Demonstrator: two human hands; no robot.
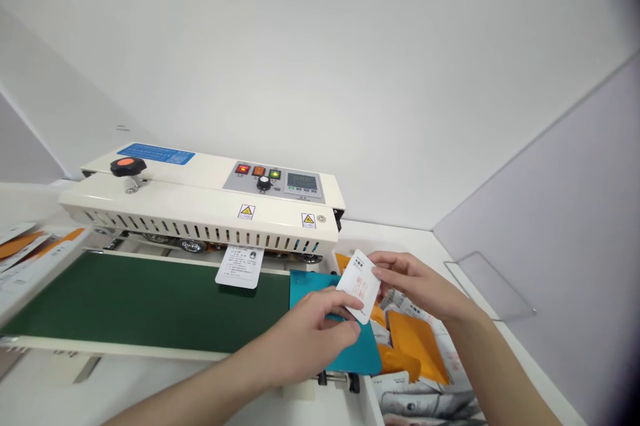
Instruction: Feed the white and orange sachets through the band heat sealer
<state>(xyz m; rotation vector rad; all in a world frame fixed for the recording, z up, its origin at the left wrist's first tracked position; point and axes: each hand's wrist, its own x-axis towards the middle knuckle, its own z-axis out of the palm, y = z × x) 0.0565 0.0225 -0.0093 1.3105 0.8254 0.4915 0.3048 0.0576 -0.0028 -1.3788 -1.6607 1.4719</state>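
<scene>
A small white sachet (359, 285) with black and red print is tilted between my two hands, above the teal plate (306, 285) at the right end of the sealing machine. My left hand (320, 326) has its fingers closed on the sachet's lower edge. At the upper right edge, my right hand (407, 279) pinches the same sachet. Another white sachet (241, 267) with printed text lies on the green conveyor belt (150, 303), its upper end hidden under the cream band sealer (200, 213).
Orange and white sachets (417, 346) fill a white bin at the lower right, partly hidden by my right arm. More orange and white packets (30, 249) lie at the far left. A bent wire (493, 286) stands by the right wall. Control buttons on the sealer are lit.
</scene>
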